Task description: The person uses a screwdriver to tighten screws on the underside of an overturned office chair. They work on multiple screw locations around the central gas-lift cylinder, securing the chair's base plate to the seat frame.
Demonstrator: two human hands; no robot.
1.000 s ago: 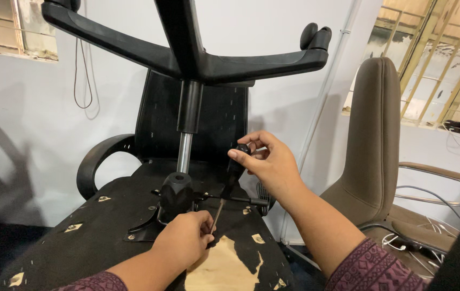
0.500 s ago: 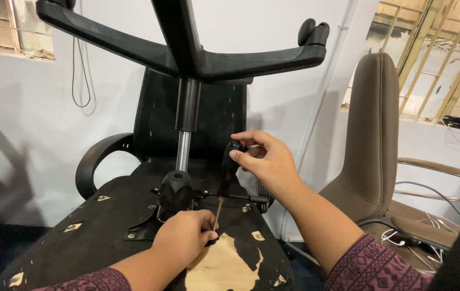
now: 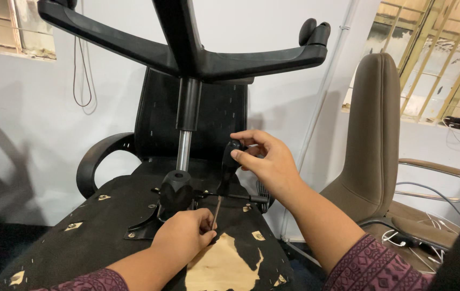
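An office chair seat (image 3: 79, 237) lies upside down in front of me, its black underside up, with the gas cylinder (image 3: 185, 132) and black star base (image 3: 197, 56) sticking upward. My right hand (image 3: 265, 161) is shut on the black handle of a screwdriver (image 3: 229, 161) whose thin shaft (image 3: 216, 210) points down at the seat underside. My left hand (image 3: 184, 237) pinches the shaft near its tip, beside the black seat mechanism (image 3: 173, 194). A patch of bare wood (image 3: 219, 264) shows through torn black fabric just below the tip.
A second black office chair (image 3: 149, 124) with a curved armrest (image 3: 98, 161) stands behind, supporting the upturned seat. A brown chair (image 3: 372, 140) with metal arms stands at the right, cables on its seat. White wall behind, barred windows at both sides.
My right hand with the screwdriver handle has shifted slightly left and turned, its fingers regripping the handle. My left hand stays at the shaft tip.
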